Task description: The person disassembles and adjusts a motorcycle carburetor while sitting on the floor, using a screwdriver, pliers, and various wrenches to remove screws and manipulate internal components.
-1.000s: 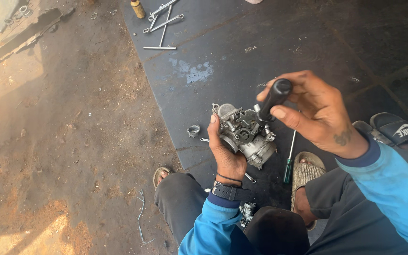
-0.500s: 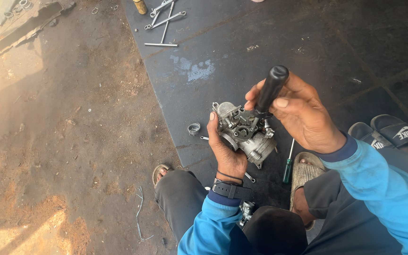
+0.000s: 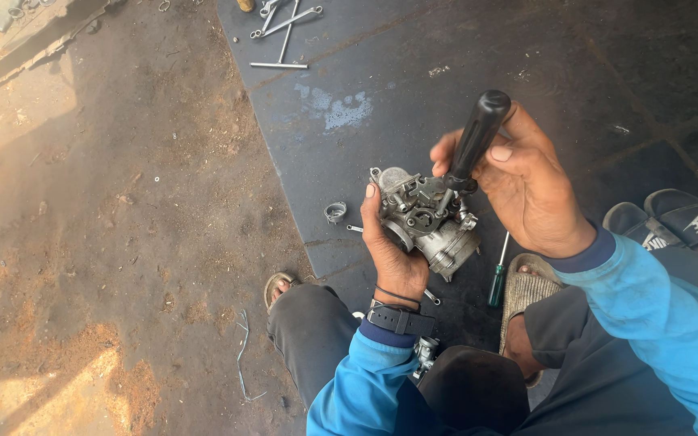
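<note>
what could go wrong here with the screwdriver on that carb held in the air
1. The carburetor rests only in the left hand with nothing under it; if the black-handled screwdriver in the right hand slips, its tip may jab the left fingers.
2. A loosened screw could drop onto the dirt floor and get lost.
3. The small metal ring and green-handled screwdriver lie near the feet and could be kicked.

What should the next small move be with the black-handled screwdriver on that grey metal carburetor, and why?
Probably a steady turn of the black-handled screwdriver. The right hand grips its handle, and its tip looks seated on top of the grey metal carburetor, which the left hand braces from below. Whether it is fully seated is hard to tell.
</note>
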